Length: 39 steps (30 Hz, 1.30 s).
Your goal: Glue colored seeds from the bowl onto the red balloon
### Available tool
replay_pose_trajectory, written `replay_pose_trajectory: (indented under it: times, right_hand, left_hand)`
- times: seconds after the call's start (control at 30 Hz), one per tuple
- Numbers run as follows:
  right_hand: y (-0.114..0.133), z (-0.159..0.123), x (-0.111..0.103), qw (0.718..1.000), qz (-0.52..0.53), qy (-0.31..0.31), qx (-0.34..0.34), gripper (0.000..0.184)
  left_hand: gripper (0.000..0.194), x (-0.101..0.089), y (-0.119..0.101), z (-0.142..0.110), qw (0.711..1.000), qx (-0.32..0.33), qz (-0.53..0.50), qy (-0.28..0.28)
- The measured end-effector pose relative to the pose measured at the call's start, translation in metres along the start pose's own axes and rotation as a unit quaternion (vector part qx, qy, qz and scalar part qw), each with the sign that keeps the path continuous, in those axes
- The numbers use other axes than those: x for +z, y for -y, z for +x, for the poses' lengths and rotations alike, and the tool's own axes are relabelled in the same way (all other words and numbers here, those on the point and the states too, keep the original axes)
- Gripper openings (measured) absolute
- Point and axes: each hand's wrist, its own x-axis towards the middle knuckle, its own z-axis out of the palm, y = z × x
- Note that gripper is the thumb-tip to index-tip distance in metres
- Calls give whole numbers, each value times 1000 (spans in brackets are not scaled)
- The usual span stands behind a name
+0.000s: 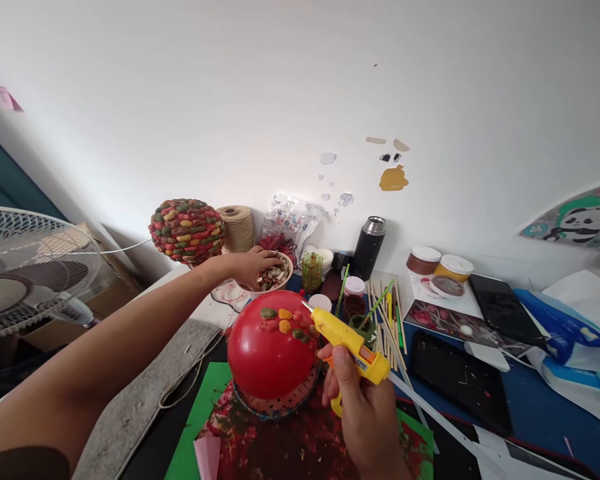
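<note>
My right hand [363, 407] grips a yellow hot glue gun [347, 337], its nozzle pointing up and left beside the top of a red balloon [270, 347]. Painted shells in orange, green and red [285, 325] are stuck on the upper part of the balloon. The balloon rests on a small perforated basket [285, 399]. My left hand [254, 268] reaches into a bowl [291, 268] of shells that look like pistachio shells [275, 275]. Its visible fingers are stretched over the shells; the fingertips are partly hidden.
A ball covered in coloured shells [187, 230] stands at left, near a twine spool [237, 227] and a fan [30, 267]. Behind the balloon are paint jars [354, 287], wooden sticks [387, 327] and a black flask [370, 250]. A paint-stained green board [190, 433] lies underneath.
</note>
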Motion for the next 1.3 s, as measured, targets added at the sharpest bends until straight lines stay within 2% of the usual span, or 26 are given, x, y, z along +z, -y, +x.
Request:
replay_pose_trajectory:
  times: [0.23,0.33,0.43,0.67,0.97,1.17,1.3]
  right_hand:
    - [7,5,-4,1000,9,16,6,72]
    - [11,4,-2,1000,20,-9,4,69]
    - [11,3,0,1000,24,0,-3,68]
    - [-1,10,0,999,12,-5,-34,66]
    - [0,9,1,999,19,6,-35,67]
    - [-1,9,2,1000,19,8,-20,68]
    - [4,10,1,1000,10,6,-22,73]
  left_hand:
    - [102,12,-21,5,999,-34,23,-26]
    - [107,11,-20,6,999,-21,22,-22]
    - [108,8,-18,7,999,-10,22,-21]
    - [95,11,-28,6,998,-24,29,-43]
    - [82,8,-28,-7,998,9,26,-53]
    - [95,9,-23,-2,998,39,22,-36]
    - [93,9,-22,3,999,34,26,-28]
